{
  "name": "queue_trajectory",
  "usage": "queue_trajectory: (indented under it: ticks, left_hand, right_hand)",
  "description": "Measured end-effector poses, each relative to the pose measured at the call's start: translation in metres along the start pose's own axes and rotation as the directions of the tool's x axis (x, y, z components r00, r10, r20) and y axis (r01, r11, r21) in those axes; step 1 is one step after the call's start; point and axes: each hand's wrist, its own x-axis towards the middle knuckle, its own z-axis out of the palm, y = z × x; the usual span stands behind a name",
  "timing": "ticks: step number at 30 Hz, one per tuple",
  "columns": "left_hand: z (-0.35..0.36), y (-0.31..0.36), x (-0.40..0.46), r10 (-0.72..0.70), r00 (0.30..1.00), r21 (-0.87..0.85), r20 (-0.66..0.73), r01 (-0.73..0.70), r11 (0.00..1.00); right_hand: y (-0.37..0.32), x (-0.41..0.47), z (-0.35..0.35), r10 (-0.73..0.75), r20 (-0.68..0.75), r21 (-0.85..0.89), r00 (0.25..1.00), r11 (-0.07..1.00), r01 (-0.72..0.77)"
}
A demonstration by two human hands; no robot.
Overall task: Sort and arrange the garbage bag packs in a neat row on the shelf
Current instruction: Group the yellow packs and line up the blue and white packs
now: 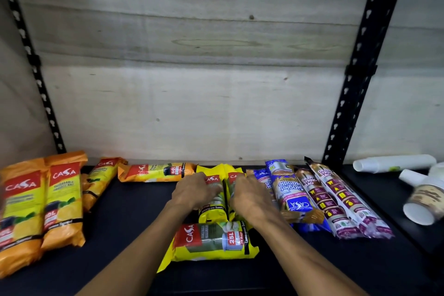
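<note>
Hands [222, 191] atop two yellow packs [212, 214], mid-shelf.

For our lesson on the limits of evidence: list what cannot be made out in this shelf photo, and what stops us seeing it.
Head view only:
- Two upright yellow packs: middle labels covered by the left hand and right hand.
- Each hand's grip: fingertips hidden, so hold unclear.
- Leftmost orange pack: cut off by the left edge.
- Blue pack behind the right hand: mostly hidden.
- Paper cups: print blurred.
</note>
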Motion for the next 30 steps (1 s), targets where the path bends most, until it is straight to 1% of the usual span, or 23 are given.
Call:
queue_trajectory:
  ticks: [2, 3, 5, 7, 9, 11, 13, 16, 19, 22, 24, 25, 27, 28, 30]
  left_hand:
    - [-0.005, -0.008, -0.006, -0.008, 1.0, -0.044, 0.02, 0.009, 0.999]
    - [-0.007, -0.014, -0.009, -0.013, 1.0, -0.036, 0.017, 0.014, 0.999]
    - [-0.013, -0.028, -0.018, -0.036, 0.999, -0.01, 0.032, 0.036, 0.999]
    - [-0.02, -0.04, -0.027, -0.068, 0.993, -0.004, 0.093, 0.068, 0.998]
    - [-0.027, -0.05, -0.037, -0.095, 0.983, 0.017, 0.156, 0.093, 0.996]
    - [-0.033, -0.057, -0.045, -0.112, 0.969, 0.043, 0.22, 0.105, 0.994]
    - [-0.038, -0.062, -0.053, -0.132, 0.952, 0.029, 0.277, 0.129, 0.991]
    - [-0.043, -0.066, -0.064, -0.172, 0.931, -0.001, 0.322, 0.182, 0.983]
    - [-0.048, -0.072, -0.069, -0.222, 0.904, -0.079, 0.366, 0.268, 0.96]
    - [-0.059, -0.074, -0.073, -0.217, 0.875, -0.155, 0.433, 0.309, 0.938]
    - [-0.07, -0.073, -0.072, -0.19, 0.891, -0.259, 0.411, 0.314, 0.913]
    - [-0.075, -0.073, -0.069, -0.181, 0.909, -0.339, 0.375, 0.316, 0.886]
    - [-0.081, -0.066, -0.063, -0.178, 0.948, -0.507, 0.264, 0.293, 0.81]
    - [-0.081, -0.061, -0.06, -0.174, 0.965, -0.568, 0.194, 0.255, 0.782]
    - [-0.077, -0.049, -0.054, -0.163, 0.985, -0.641, 0.056, 0.161, 0.75]
  right_hand:
    - [-0.002, -0.005, 0.0, 0.002, 0.003, -0.015, 1.0, 1.0, -0.002]
    - [-0.003, -0.008, 0.0, -0.017, -0.008, -0.032, 1.0, 0.999, 0.016]
    - [-0.004, -0.019, -0.001, -0.131, -0.015, -0.067, 0.991, 0.989, 0.129]
    - [-0.007, -0.033, -0.006, -0.26, 0.067, -0.029, 0.963, 0.965, 0.262]
    - [-0.008, -0.049, -0.015, -0.322, 0.222, 0.017, 0.92, 0.945, 0.327]
    - [-0.008, -0.06, -0.021, -0.33, 0.352, 0.009, 0.876, 0.937, 0.349]
    - [-0.007, -0.066, -0.024, -0.323, 0.408, -0.039, 0.854, 0.928, 0.369]
    - [-0.007, -0.071, -0.026, -0.298, 0.44, -0.075, 0.847, 0.928, 0.366]
    - [-0.009, -0.072, -0.025, -0.299, 0.435, -0.074, 0.85, 0.928, 0.364]
    - [-0.012, -0.07, -0.027, -0.328, 0.436, -0.009, 0.838, 0.93, 0.368]
    - [-0.014, -0.066, -0.032, -0.338, 0.414, 0.066, 0.845, 0.937, 0.343]
    - [-0.014, -0.063, -0.036, -0.338, 0.381, 0.097, 0.861, 0.94, 0.326]
    - [-0.014, -0.055, -0.044, -0.317, 0.29, 0.149, 0.903, 0.947, 0.285]
    - [-0.014, -0.051, -0.047, -0.296, 0.244, 0.159, 0.924, 0.952, 0.263]
    - [-0.012, -0.043, -0.049, -0.23, 0.171, 0.138, 0.958, 0.968, 0.208]
